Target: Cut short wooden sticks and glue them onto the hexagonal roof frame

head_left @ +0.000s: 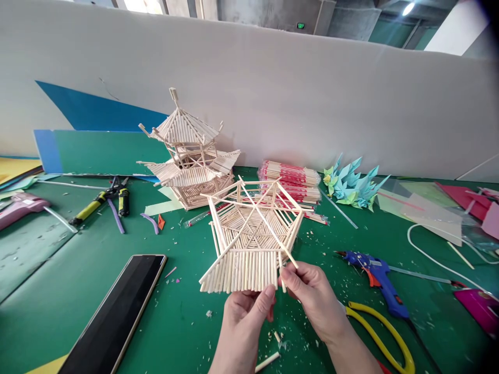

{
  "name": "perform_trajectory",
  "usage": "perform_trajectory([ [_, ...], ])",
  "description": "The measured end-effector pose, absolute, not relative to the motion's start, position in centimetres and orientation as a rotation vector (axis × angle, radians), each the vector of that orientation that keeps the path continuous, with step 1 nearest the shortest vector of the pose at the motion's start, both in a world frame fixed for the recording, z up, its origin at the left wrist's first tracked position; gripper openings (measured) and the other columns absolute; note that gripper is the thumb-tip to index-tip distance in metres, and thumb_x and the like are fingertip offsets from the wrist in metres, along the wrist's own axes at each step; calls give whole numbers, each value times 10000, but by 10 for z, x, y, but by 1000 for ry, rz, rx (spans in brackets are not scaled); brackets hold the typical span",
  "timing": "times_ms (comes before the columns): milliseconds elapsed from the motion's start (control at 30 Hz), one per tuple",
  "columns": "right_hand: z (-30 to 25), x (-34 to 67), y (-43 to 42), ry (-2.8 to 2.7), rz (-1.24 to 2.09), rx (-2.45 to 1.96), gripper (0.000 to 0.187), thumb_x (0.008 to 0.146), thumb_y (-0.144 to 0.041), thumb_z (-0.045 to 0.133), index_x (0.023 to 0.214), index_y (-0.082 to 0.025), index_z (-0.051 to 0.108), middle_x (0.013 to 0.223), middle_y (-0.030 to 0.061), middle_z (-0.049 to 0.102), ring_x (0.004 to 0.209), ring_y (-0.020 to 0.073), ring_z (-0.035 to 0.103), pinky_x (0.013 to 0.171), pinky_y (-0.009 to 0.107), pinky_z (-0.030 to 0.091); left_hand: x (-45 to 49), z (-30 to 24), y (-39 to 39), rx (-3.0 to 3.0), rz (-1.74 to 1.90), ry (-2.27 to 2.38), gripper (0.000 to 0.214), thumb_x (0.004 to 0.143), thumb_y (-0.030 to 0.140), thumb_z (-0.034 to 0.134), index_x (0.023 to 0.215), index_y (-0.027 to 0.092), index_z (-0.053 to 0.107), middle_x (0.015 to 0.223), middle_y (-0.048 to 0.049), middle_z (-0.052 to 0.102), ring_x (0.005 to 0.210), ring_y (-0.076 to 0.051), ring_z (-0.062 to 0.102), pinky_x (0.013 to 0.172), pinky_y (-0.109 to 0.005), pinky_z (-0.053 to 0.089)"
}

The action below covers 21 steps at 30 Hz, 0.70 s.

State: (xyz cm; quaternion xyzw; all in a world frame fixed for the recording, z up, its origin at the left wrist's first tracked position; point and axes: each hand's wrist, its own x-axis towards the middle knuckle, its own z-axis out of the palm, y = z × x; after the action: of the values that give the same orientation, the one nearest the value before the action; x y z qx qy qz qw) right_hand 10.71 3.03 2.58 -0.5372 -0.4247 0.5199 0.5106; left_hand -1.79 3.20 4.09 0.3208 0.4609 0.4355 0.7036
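A six-sided model of pale wooden sticks (255, 228) is in front of me, with a web-patterned floor and crossed sticks on top. One sloping roof panel (241, 270) of short sticks side by side faces me. My left hand (249, 311) grips this panel's lower edge between thumb and fingers. Between the right thumb and fingers, my right hand (306, 288) pinches a short wooden stick (281, 270) at the panel's right end. A long slanting stick ends beside those fingers. Behind stands a finished-looking stick pagoda (187, 156).
A blue glue gun (380, 280) and yellow-handled tool (384, 332) lie right; a phone (117, 311) lies left. Farther back are pliers (105, 200), a pink glue gun (23, 208), bundled sticks (292, 182) and folded paper (353, 182). Scraps litter the green table (179, 322).
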Motion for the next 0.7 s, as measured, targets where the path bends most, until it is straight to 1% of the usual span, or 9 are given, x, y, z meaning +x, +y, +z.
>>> perform_trajectory([
  [167,27,106,31,-1050,1256,-1271,327,782,-389,564,558,-164,488,519,-64,347,514,86,285,492,238,252,-18,39,31,710,972,1015,196,651,264,693,527,144,602,533,9,525,529,-114,414,511,-216,354],
  [367,20,108,33,-1069,1254,-1265,325,771,-390,575,551,-169,483,511,-66,337,504,86,288,482,239,255,-17,37,32,703,971,1025,242,691,301,654,517,143,601,529,9,518,530,-113,413,512,-218,356],
  [567,20,109,34,-1079,1255,-1268,318,782,-385,564,560,-172,482,512,-65,332,510,91,297,488,244,257,-19,36,31,607,1015,988,183,660,271,671,536,141,633,577,-16,581,555,-120,462,555,-229,387],
  [700,21,108,34,-1084,1244,-1273,322,785,-382,562,557,-171,480,514,-67,327,512,88,286,485,240,253,-21,34,31,616,995,995,189,672,267,661,538,135,640,570,-18,581,552,-117,462,561,-232,390],
])
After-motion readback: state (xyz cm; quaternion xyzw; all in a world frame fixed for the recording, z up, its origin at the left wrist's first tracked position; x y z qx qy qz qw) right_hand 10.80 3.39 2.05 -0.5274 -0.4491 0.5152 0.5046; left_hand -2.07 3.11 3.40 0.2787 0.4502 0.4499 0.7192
